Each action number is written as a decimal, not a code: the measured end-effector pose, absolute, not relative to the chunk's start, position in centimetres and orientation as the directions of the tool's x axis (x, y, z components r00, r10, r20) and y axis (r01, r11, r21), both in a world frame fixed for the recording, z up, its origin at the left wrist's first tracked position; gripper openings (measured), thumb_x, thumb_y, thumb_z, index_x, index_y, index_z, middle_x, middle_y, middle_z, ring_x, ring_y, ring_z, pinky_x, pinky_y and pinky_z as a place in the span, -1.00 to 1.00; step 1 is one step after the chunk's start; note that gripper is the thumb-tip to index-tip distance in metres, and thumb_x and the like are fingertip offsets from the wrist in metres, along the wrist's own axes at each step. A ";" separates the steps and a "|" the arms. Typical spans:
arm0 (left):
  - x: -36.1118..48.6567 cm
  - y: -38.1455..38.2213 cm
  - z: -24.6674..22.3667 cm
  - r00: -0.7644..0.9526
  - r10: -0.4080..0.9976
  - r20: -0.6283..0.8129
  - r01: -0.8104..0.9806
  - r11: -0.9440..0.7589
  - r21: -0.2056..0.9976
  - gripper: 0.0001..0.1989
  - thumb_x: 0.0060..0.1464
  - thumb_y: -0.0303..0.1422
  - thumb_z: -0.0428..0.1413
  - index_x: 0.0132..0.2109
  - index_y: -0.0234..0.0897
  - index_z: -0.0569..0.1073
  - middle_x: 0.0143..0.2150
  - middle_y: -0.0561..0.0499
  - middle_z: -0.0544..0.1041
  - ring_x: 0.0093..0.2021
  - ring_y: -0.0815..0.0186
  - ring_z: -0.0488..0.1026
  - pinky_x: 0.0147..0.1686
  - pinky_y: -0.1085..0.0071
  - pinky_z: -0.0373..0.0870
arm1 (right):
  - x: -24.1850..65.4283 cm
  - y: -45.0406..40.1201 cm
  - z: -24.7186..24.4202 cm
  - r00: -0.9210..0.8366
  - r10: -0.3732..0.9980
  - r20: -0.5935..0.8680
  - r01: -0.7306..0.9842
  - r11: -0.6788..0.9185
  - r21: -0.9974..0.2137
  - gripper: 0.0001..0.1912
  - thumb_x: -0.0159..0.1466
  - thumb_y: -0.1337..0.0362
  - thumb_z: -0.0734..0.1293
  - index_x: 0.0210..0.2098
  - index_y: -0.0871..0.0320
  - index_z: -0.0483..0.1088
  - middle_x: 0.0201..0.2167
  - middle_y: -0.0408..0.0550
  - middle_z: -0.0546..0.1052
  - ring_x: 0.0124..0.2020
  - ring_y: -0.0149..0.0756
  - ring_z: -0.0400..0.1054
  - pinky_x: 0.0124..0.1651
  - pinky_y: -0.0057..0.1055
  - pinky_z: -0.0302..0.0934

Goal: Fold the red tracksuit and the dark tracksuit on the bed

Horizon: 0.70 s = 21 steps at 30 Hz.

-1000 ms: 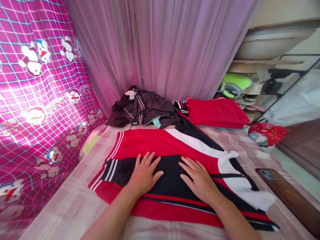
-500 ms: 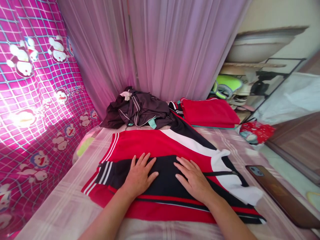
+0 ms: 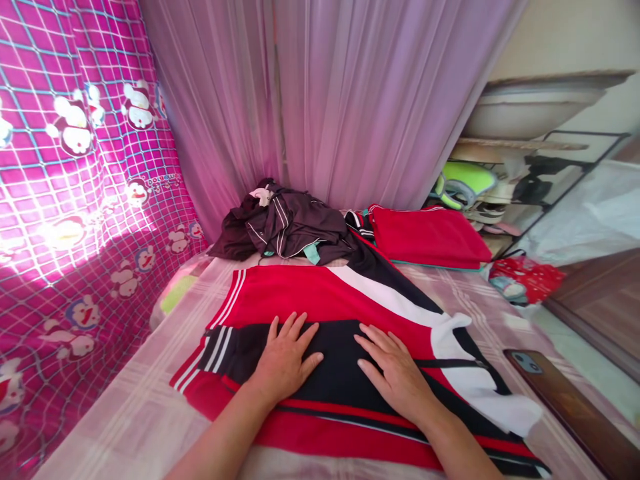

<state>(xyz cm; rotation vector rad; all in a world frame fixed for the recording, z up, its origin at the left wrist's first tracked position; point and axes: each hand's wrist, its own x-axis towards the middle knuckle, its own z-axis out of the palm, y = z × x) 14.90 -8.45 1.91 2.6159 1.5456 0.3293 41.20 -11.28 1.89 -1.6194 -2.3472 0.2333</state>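
Note:
A red, black and white jacket (image 3: pixel 285 293) lies on the bed with its white collar toward the right and its striped hem at the left. One black sleeve (image 3: pixel 335 360) is folded across its body, the striped cuff at the left end. My left hand (image 3: pixel 286 360) rests flat on that sleeve, fingers spread. To its right, my right hand (image 3: pixel 393 365) also lies flat on the black fabric, fingers apart. The other black sleeve stretches away toward the back. Neither hand grips anything.
Behind the jacket sits a crumpled heap of dark clothes (image 3: pixel 295 223). Beside it is a folded red garment (image 3: pixel 430 235). A phone (image 3: pixel 565 407) lies at the right edge of the bed sheet (image 3: pixel 125 407). Purple curtains (image 3: pixel 340 100) hang behind, with a rack (image 3: pixel 570 160) at the right.
The view has shifted slightly, so everything appears a little lower and farther right. Both hands stay flat on the folded sleeve, and the jacket looks the same.

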 end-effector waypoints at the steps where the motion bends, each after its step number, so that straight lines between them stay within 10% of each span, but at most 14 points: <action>1: 14.9 -8.4 1.9 0.465 0.874 0.139 0.856 -0.484 0.181 -0.41 0.26 0.04 -0.10 0.34 -0.03 0.26 0.40 -0.12 0.24 0.39 0.00 0.11 0.33 -0.19 -0.04 | 41.2 -11.4 1.9 -0.330 0.934 0.136 0.889 0.356 -0.290 -0.55 0.39 0.11 0.17 0.22 0.02 0.37 0.32 0.01 0.30 0.33 -0.04 0.16 0.34 0.13 0.04; 11: 14.6 -8.3 1.6 0.468 0.872 0.145 0.848 -0.489 0.205 -0.43 0.26 0.03 -0.09 0.34 0.01 0.26 0.39 -0.10 0.25 0.38 0.00 0.14 0.31 -0.20 0.01 | 43.2 -4.0 6.0 -0.339 0.894 0.293 0.884 0.409 -0.225 -0.57 0.37 0.20 0.15 0.15 0.08 0.44 0.14 0.06 0.49 0.16 -0.11 0.37 0.23 -0.09 0.23; 21: 14.6 -8.6 1.9 0.470 0.878 0.092 0.848 -0.478 0.229 -0.43 0.26 0.02 -0.09 0.36 0.08 0.21 0.42 -0.05 0.20 0.39 -0.01 0.13 0.31 -0.24 0.04 | 43.6 15.1 9.2 -0.073 0.970 0.233 0.997 0.074 0.002 -0.48 0.37 0.08 0.16 0.22 0.17 0.35 0.33 0.27 0.22 0.33 0.12 0.08 0.25 0.06 0.08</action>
